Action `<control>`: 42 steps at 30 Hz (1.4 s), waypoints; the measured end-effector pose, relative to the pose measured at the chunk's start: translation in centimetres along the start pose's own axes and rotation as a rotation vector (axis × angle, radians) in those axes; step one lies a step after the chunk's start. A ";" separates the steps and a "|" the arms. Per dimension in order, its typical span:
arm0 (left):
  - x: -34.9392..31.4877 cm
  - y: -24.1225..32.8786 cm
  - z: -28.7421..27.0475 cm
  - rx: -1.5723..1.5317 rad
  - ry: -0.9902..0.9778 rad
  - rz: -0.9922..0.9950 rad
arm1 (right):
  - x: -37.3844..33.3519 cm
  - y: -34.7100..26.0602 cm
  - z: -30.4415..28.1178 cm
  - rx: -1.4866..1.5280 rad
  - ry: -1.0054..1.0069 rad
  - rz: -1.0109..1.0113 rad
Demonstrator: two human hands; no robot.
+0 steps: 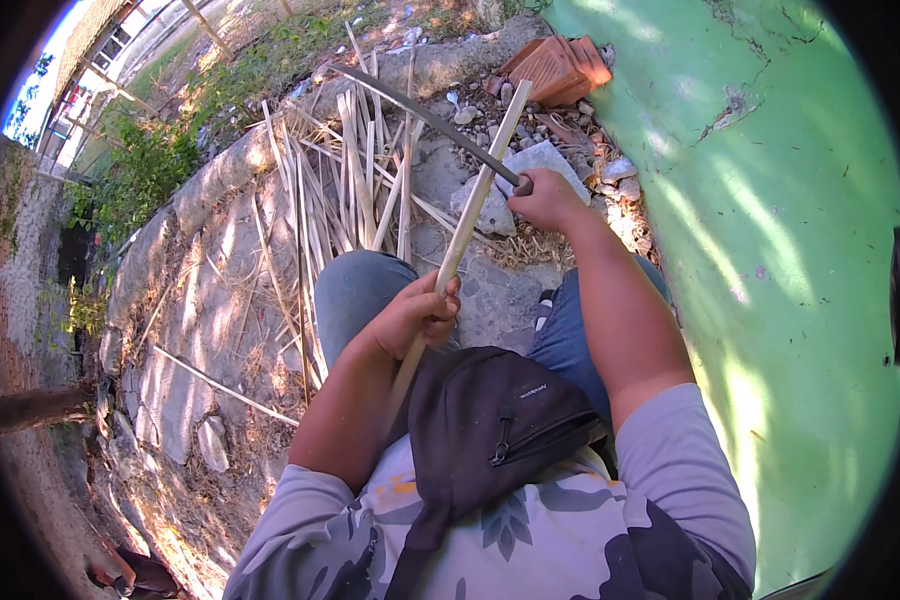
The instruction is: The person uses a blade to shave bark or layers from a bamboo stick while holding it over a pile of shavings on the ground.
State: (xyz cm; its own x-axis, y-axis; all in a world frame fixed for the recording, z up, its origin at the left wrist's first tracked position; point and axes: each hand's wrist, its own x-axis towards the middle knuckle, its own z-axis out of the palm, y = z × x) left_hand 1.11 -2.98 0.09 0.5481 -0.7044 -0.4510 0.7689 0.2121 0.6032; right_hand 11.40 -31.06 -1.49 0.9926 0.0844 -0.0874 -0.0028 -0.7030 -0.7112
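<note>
My left hand (417, 312) is closed around a long pale strip of split bamboo or wood (467, 215), which slants up and away from my lap. In my right hand (550, 203) is the dark handle of a long machete-like blade (425, 113). The blade points to the far left and crosses the strip above my left hand; whether the two touch I cannot tell. The strip's lower end runs down beside the black bag (495, 410) on my front.
Beyond my left knee lies a pile of pale strips (355, 165). Stacked orange roof tiles (558, 70), a pale slab (550, 165) and rubble are at the far side. A green painted floor (770, 260) spans the right. A single thin strip (225, 385) lies at left.
</note>
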 end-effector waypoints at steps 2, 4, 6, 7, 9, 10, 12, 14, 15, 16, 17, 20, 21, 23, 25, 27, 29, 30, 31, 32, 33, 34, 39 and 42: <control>0.0 0.0 -0.3 -0.005 0.017 -0.015 | -0.7 -1.0 0.0 -0.043 -0.005 -0.011; 0.0 0.1 -0.5 -0.094 -0.006 -0.014 | -1.0 -2.3 -0.6 -0.125 -0.055 -0.074; 0.0 0.1 -0.3 -0.079 0.008 -0.012 | -1.5 -3.1 0.0 -0.206 -0.102 -0.131; 0.0 0.1 -0.3 -0.063 0.023 -0.007 | -2.0 -3.3 0.8 -0.229 -0.078 -0.231; 0.0 0.0 -0.4 -0.063 0.032 -0.008 | -2.3 -4.0 1.1 -0.253 -0.053 -0.338; 0.0 0.1 -0.5 -0.064 0.040 -0.011 | -2.4 -4.3 0.9 -0.313 -0.056 -0.346; -0.1 0.0 -0.1 -0.040 0.029 -0.003 | -2.3 -4.1 0.8 -0.367 -0.060 -0.346; -0.3 -0.1 -0.1 -0.017 0.016 0.006 | -0.7 -1.9 0.6 -0.270 0.019 -0.205; -0.2 0.0 -0.1 -0.008 -0.010 0.014 | 0.0 -0.5 0.5 -0.276 0.026 -0.199; 0.1 0.2 -0.1 0.001 -0.037 0.022 | 0.6 0.8 0.5 -0.088 0.071 -0.092; 0.1 0.2 0.0 0.000 -0.036 0.024 | 0.9 0.8 0.6 0.106 0.104 0.007; 0.3 0.4 0.0 0.002 0.035 -0.017 | 0.4 0.3 0.6 0.029 0.063 0.027; 0.2 0.3 -0.2 -0.042 0.014 -0.025 | 0.0 -0.4 0.3 -0.028 0.047 0.007; 0.0 0.3 -0.2 -0.087 -0.006 -0.036 | -0.2 -1.5 -0.2 -0.100 0.006 -0.070; -0.2 0.3 -0.1 -0.086 -0.008 0.001 | -0.7 -2.5 0.1 -0.169 -0.039 -0.145; -0.2 0.1 -0.4 -0.083 -0.010 -0.001 | -1.3 -3.4 0.8 -0.228 -0.168 -0.294; -0.2 0.1 -0.4 -0.081 -0.008 -0.008 | -1.6 -3.8 0.9 -0.268 -0.136 -0.312; -0.1 0.1 -0.2 -0.055 -0.012 0.005 | -1.7 -4.0 0.2 -0.315 -0.138 -0.318; -0.2 0.0 -0.2 -0.029 -0.015 0.018 | -1.6 -3.9 -0.3 -0.361 -0.140 -0.324; -0.6 -0.1 -0.2 -0.029 -0.013 0.015 | -1.2 -3.2 -0.6 -0.358 -0.141 -0.322; -0.5 -0.1 -0.3 -0.038 -0.058 0.006 | -0.5 -1.9 -1.2 -0.249 -0.075 -0.181; -0.3 -0.1 -0.2 -0.047 -0.103 -0.002 | 0.1 -0.7 -1.6 -0.140 -0.007 -0.040; -0.1 0.1 0.0 -0.068 -0.022 -0.019 | 0.7 0.9 -0.6 0.084 0.000 0.009; -0.3 0.2 -0.1 -0.074 -0.001 -0.011 | -0.6 -1.8 -0.8 0.035 -0.123 -0.041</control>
State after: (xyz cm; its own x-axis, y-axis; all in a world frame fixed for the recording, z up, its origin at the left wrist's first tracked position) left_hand 1.15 -2.70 0.29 0.5387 -0.7079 -0.4568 0.7975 0.2536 0.5475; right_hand 10.94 -30.39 0.40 0.9697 0.2000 -0.1405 0.0314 -0.6719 -0.7400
